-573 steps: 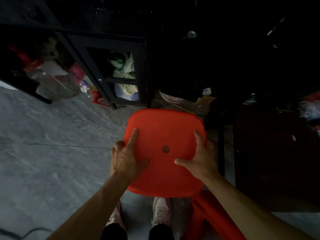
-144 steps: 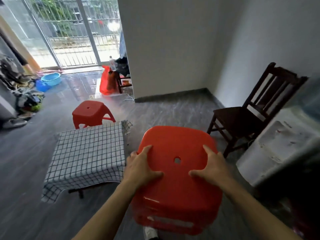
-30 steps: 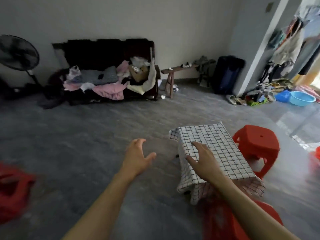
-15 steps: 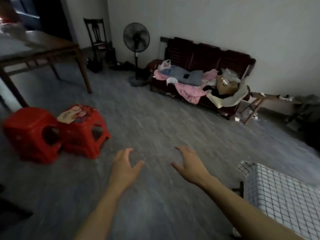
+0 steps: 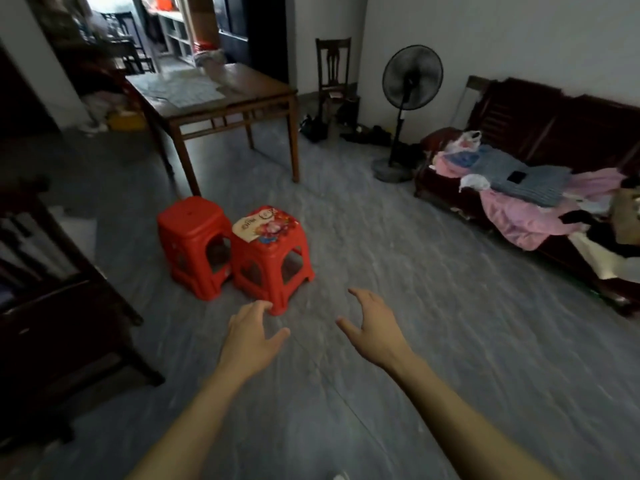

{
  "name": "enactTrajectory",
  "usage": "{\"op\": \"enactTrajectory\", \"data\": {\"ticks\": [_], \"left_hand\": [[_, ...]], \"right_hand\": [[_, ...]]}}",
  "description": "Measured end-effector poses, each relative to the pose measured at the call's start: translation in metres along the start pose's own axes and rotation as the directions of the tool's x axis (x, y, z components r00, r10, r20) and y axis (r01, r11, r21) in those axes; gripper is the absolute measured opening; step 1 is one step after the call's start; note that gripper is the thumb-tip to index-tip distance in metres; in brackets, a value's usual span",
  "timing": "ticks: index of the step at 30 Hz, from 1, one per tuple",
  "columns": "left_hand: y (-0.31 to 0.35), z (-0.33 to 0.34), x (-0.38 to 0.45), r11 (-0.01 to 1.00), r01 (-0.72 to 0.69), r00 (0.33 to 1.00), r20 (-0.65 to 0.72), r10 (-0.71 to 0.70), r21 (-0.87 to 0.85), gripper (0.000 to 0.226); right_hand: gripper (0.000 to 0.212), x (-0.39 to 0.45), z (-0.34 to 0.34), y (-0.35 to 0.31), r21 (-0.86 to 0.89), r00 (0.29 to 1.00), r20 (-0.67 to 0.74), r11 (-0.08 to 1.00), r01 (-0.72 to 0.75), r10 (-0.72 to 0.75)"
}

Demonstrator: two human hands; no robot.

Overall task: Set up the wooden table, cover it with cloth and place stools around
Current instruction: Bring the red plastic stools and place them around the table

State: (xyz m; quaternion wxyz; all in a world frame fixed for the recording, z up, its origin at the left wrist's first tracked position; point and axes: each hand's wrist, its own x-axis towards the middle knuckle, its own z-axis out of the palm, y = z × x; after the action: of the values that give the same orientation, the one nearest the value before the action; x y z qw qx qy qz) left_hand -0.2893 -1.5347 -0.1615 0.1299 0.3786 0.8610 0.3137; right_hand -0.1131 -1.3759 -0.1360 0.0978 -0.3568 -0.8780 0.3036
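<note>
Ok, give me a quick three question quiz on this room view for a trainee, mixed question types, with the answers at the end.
1. True or false: the left hand grips a red stool.
2. Multiple choice: what lies on the nearer stool? A) a printed sheet B) a cup C) a shoe
3. Fill in: the standing fan is between the wooden chair and the ____.

Key
1. False. Both hands are empty with fingers spread; the right hand is also over bare floor.
2. A. The farther stool beside it has a bare seat.
3. Sofa, piled with clothes.
</note>
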Motion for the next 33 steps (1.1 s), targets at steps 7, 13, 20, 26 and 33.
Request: {"op": "enactTrajectory", "data": {"ticks": [7, 13, 20, 26, 33], "left_hand": [[-0.004, -0.014, 0.088, 0.996, 0.091, 0.993, -0.075, -0.092, -0.007, 0.074], [-0.049, -0.036, 0.168, 0.981, 0.190, 0.975, -0.113, -0.193, -0.040, 0.056], [-0.106, -0.060, 0.291, 0.971, 0.211, 0.972, -0.083, -0.220, -0.109, 0.057], [-0.142, -0.094, 0.392, 0.982, 0.178, 0.979, -0.089, -0.183, -0.063, 0.052], [-0.176, -0.099, 0.487, 0.980, 0.197, 0.980, -0.029, -0.196, 0.012, 0.052]], "right_hand": [[0.060, 0.126, -0.017, -0.016, 0.027, 0.993, 0.036, 0.993, 0.113, -0.114], [0.062, 0.222, 0.014, -0.046, -0.007, 0.981, 0.126, 0.989, 0.148, -0.146], [0.056, 0.334, 0.051, -0.100, -0.030, 0.985, 0.141, 0.994, 0.109, -0.104], [0.055, 0.426, 0.066, -0.137, -0.035, 0.989, 0.106, 0.994, 0.107, -0.103], [0.066, 0.517, 0.100, -0.131, -0.044, 0.981, 0.193, 0.999, 0.031, -0.022]]}}
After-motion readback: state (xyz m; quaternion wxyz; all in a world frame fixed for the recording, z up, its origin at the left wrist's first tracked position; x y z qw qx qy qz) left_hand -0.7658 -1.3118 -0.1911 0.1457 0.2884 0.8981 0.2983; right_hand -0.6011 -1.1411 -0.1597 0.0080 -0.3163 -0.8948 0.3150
